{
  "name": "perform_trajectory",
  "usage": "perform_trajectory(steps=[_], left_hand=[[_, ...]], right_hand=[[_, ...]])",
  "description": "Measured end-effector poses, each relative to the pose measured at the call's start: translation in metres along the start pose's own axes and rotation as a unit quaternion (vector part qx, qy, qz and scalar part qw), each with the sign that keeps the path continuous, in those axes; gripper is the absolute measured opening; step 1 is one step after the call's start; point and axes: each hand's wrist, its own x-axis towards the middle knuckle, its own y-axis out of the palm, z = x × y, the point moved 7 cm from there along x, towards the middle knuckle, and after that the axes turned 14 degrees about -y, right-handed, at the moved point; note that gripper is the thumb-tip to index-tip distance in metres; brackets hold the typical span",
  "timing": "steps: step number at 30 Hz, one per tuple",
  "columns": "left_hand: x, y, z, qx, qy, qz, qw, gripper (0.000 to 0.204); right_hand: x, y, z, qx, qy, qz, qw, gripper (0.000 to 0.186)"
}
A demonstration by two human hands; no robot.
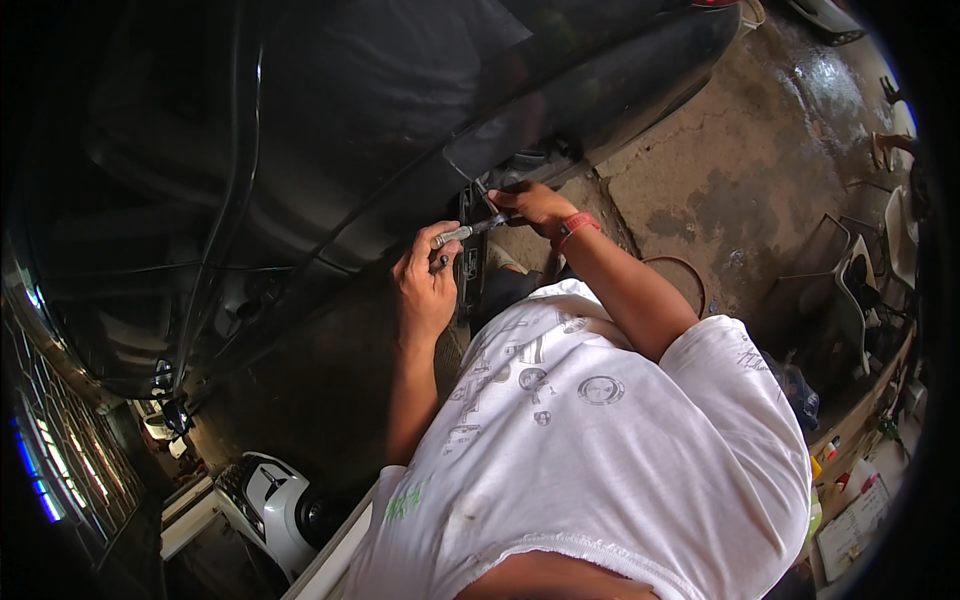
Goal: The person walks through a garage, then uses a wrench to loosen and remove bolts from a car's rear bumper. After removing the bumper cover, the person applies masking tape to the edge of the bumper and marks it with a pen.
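A slim silver hand tool with a ridged, rod-like handle (455, 236) lies across the gap between my hands, beside the lower edge of the black car (330, 150). My left hand (428, 285) is closed around its handle end, and a small dark round-ended piece (441, 262) shows by those fingers. My right hand (540, 208), below a red wristband (575, 228), is closed at the tool's other end. Its fingertips are near a dark opening (540, 160) in the bodywork. The tool's exact kind and its far tip are hard to make out.
A red-brown hose (685, 265) curves over the stained concrete floor (690, 190) on the right. Pale chairs (855, 275) stand farther right. At the lower left is a white vehicle (285, 510). A dark, narrow bar-like part (468, 265) lies beneath my hands.
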Motion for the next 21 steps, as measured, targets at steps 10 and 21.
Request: perform_trajectory(steps=[10, 21], left_hand=[[0.003, 0.0, -0.007, 0.021, 0.042, -0.005, 0.999, 0.017], [0.002, -0.001, 0.002, 0.02, -0.006, 0.007, 1.0, 0.016]], right_hand=[[0.004, 0.002, 0.0, 0.037, 0.0, 0.005, 0.999, 0.051], [0.004, -0.001, -0.004, 0.061, 0.007, 0.022, 0.998, 0.052]])
